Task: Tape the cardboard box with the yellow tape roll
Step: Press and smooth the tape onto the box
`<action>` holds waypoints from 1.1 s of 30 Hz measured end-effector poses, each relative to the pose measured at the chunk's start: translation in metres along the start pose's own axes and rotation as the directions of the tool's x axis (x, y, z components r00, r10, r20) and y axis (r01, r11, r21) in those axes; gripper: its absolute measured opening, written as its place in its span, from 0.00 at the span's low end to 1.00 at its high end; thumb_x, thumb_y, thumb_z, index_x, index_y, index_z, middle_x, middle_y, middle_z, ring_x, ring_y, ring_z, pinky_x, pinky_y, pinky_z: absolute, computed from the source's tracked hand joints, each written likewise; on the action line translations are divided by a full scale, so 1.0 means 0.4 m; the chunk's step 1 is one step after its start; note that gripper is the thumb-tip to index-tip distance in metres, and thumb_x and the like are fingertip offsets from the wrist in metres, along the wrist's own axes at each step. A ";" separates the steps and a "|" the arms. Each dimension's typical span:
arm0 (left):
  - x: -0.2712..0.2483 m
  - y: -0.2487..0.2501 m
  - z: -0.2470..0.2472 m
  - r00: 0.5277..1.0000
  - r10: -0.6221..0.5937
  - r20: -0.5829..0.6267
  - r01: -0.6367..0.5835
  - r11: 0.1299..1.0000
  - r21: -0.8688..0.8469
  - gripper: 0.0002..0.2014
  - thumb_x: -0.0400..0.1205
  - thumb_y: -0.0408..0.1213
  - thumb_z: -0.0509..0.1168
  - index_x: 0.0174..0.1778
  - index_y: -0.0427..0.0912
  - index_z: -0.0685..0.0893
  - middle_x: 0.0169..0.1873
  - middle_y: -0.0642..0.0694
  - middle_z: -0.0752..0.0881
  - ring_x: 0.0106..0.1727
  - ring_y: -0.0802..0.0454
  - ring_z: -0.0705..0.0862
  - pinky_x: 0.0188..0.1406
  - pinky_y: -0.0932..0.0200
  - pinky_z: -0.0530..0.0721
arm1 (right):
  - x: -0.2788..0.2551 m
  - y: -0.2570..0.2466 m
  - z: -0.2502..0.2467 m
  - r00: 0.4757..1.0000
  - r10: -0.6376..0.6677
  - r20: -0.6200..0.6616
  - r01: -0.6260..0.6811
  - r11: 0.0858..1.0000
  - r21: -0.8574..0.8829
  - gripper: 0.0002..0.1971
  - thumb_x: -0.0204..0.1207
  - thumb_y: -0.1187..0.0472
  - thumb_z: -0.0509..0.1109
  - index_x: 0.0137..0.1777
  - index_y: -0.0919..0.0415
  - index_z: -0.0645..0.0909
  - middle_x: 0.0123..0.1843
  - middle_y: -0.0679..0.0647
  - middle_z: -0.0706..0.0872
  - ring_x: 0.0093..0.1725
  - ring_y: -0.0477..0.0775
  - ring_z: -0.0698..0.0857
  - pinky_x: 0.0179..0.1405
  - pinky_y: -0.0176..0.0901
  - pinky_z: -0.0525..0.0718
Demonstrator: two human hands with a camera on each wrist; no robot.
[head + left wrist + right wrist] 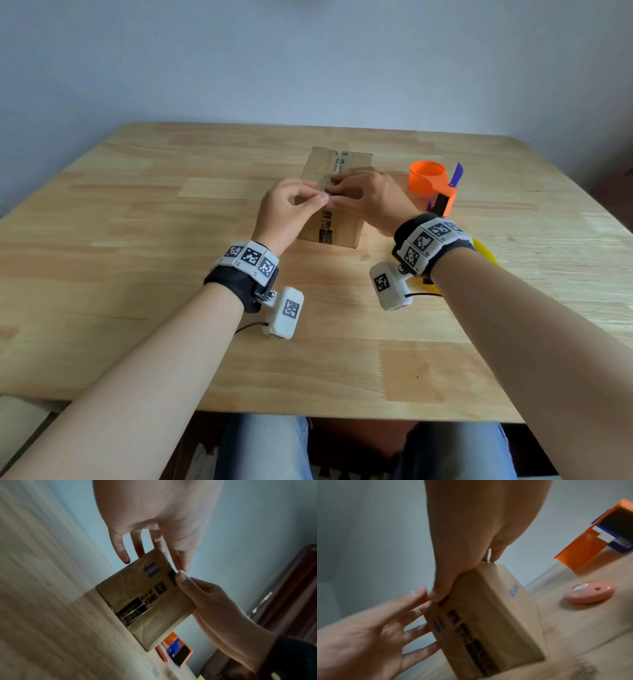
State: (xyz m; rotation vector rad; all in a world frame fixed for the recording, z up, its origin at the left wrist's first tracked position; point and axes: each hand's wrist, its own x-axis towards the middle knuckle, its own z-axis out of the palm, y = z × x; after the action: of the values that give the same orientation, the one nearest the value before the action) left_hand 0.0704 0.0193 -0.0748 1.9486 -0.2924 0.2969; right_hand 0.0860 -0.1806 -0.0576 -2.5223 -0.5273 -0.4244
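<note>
A small cardboard box [342,229] with printed labels and clear tape stands in the middle of the wooden table [137,274]. Both hands are on its top. My left hand [320,195] reaches in from the left, its fairly straight, spread fingers touching the box's [496,615] top edge. My right hand [342,191] lies over the top, thumb pressing the near edge and fingers resting further along. The two thumbs nearly meet at the box's [137,599] edge. I see no tape between the fingers. The yellow tape roll [486,255] lies on the table, mostly hidden behind my right wrist.
An orange tape dispenser [432,183] with a toothed blade [183,657] stands right of the box. A flat pink disc [589,592] lies between it and the box. A wall runs behind the table's far edge.
</note>
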 end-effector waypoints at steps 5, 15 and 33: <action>0.012 -0.002 0.028 0.997 0.076 -0.016 -0.075 0.994 0.074 0.08 0.79 0.45 0.77 0.51 0.50 0.95 0.53 0.54 0.89 0.60 0.56 0.84 0.60 0.67 0.78 | -0.029 0.020 0.007 0.995 0.027 -0.097 -0.032 0.998 -0.056 0.20 0.73 0.43 0.80 0.61 0.51 0.94 0.66 0.55 0.92 0.64 0.64 0.80 0.64 0.50 0.69; 0.041 -0.005 0.073 0.998 0.049 -0.033 -0.041 0.977 0.211 0.14 0.71 0.46 0.84 0.51 0.59 0.94 0.47 0.51 0.77 0.64 0.40 0.76 0.62 0.51 0.79 | -0.028 0.035 0.020 0.995 0.083 -0.058 -0.087 0.994 -0.066 0.25 0.64 0.52 0.88 0.62 0.55 0.92 0.69 0.52 0.87 0.65 0.65 0.74 0.63 0.47 0.68; 0.045 0.035 0.071 0.999 0.009 0.039 -0.020 0.958 0.286 0.18 0.80 0.31 0.74 0.62 0.56 0.91 0.60 0.52 0.75 0.70 0.41 0.70 0.62 0.60 0.67 | -0.047 0.027 -0.066 0.979 0.156 0.129 -0.139 0.981 -0.135 0.31 0.81 0.67 0.71 0.84 0.49 0.75 0.89 0.52 0.70 0.81 0.60 0.79 0.78 0.53 0.79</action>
State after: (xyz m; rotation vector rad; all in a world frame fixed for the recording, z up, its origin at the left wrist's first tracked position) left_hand 0.0846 -0.0135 -0.0674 2.2403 -0.3013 0.3270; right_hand 0.0694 -0.2088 -0.0479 -2.7043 -0.3709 -0.2337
